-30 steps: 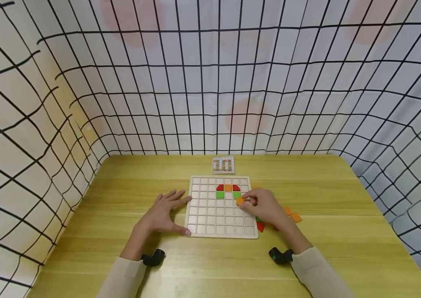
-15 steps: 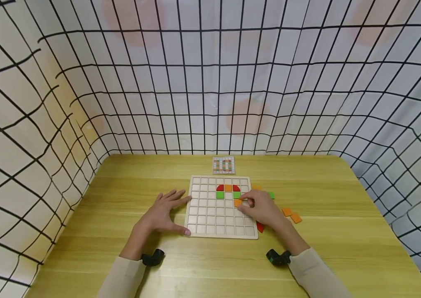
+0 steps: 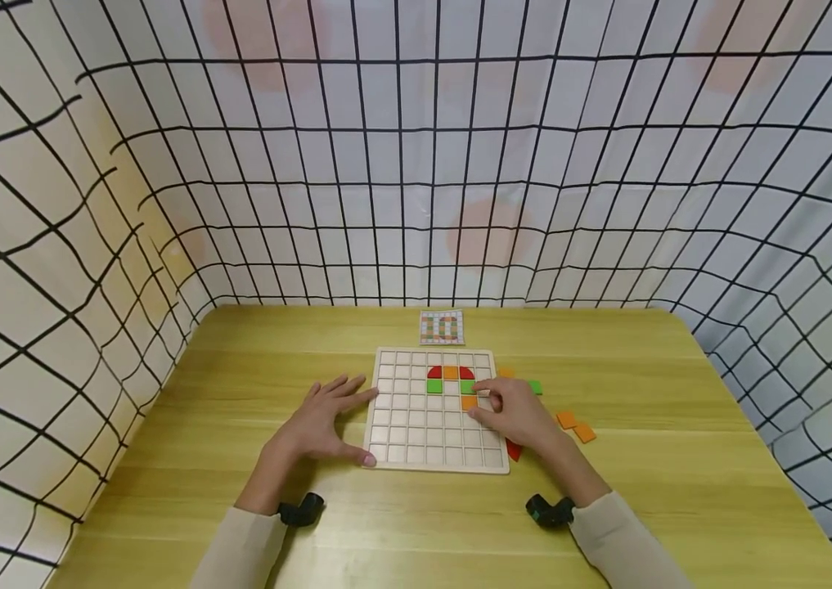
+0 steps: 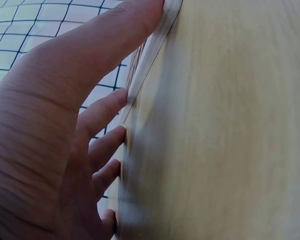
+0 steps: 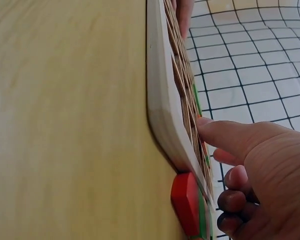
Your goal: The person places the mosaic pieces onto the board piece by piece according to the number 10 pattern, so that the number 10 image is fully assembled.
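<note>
A square wooden grid board (image 3: 416, 429) lies on the table. In its cells sit two red rounded tiles (image 3: 435, 373), an orange square tile (image 3: 450, 372) between them and green square tiles (image 3: 434, 386) below. My right hand (image 3: 514, 411) pinches another orange square tile (image 3: 469, 402) at a cell under the right green one; thumb and index finger are at its edges. In the right wrist view, the thumb (image 5: 225, 131) reaches the board's face. My left hand (image 3: 321, 421) is spread at the board's left edge, thumb (image 4: 125, 25) on the near corner.
A small pattern card (image 3: 441, 327) lies behind the board. Loose orange tiles (image 3: 576, 425), a green tile (image 3: 536, 387) and a red tile (image 3: 514, 450) lie to the right, partly behind my right hand. A white, black-gridded curtain (image 3: 416, 204) encloses the table.
My right hand has moved slightly left and down with the orange tile, which went from tilted above the board to lying square in the cell. My left hand has stayed put.
</note>
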Demonstrator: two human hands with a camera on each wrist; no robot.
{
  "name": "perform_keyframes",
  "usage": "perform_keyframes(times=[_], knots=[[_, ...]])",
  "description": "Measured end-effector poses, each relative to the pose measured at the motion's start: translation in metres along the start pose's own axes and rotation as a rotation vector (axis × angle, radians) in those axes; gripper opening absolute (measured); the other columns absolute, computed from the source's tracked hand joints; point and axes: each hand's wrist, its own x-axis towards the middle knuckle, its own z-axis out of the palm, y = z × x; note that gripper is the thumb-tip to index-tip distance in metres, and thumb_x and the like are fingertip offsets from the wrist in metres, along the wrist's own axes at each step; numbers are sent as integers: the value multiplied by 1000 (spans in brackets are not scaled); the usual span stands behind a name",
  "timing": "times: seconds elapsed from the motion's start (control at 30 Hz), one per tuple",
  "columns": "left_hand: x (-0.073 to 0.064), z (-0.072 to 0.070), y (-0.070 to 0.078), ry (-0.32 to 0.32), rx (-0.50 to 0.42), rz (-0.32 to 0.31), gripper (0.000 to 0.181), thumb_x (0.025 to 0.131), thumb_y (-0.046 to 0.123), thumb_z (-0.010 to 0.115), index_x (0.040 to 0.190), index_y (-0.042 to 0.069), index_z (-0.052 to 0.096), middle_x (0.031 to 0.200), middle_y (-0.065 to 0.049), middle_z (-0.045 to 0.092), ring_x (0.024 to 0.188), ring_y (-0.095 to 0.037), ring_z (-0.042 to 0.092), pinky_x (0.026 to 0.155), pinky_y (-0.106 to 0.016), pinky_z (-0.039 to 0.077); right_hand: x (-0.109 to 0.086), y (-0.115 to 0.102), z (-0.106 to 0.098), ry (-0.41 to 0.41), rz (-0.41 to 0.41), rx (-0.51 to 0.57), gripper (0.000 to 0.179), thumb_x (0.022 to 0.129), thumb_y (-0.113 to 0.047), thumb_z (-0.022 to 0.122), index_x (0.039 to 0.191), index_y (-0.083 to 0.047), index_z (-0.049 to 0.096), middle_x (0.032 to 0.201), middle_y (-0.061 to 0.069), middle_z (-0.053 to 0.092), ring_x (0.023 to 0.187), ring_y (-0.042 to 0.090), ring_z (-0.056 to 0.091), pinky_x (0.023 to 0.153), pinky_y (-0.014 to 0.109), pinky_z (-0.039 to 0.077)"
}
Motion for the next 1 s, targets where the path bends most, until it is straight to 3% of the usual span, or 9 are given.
perform_keyframes(times=[0.4,0.63,1.0], knots=[[0,0,2,-2,-7,7,112,61,74,86,156,28,48,169,-8,31,158,-41,21,122,-74,9,-17,22,-19,71,6,-25,37,89,-30,83,119,-10,75,63,-6,39,58,9,34,60,24,32],[-1,1,1,-2,4,13,112,62,74,85,156,28,47,169,-8,31,158,-42,22,122,-75,10,-42,45,-45,72,57,-26,44,91,-38,80,127,-13,72,70,-3,43,64,10,39,63,25,35],[-1,2,0,6,-2,13,111,62,73,86,156,28,47,169,-9,31,157,-42,22,122,-75,9,-81,75,-74,97,110,-54,46,91,-47,78,125,-16,73,75,0,46,68,10,42,63,26,38]])
